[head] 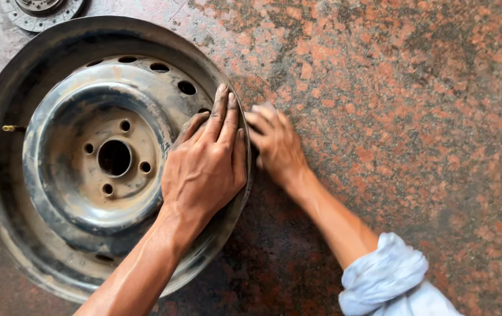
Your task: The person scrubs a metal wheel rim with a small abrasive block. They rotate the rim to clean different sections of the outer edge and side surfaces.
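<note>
Sleeve cloth [388, 281], pale and rolled up, bunches on the right forearm close to the near edge of the floor. That forearm runs up to the right hand [277, 143], which lies on the red speckled stone floor [409, 117] just beside the right rim of the wheel [58, 88]; its fingers are curled and close together, their tips against the rim's outer edge, though whether they pinch anything cannot be told. The left hand [204, 167] rests palm down on the wheel's right side, fingers pressed together and stretched flat over the rim, holding nothing. The steel wheel lies flat on the floor towards its left edge, dusty and grey, with a centre hole [114, 158] ringed by bolt holes and a small brass valve stem [10, 127] on its left side. Beyond the wheel, at the far left corner, part of a round toothed metal disc [40, 11] shows.
</note>
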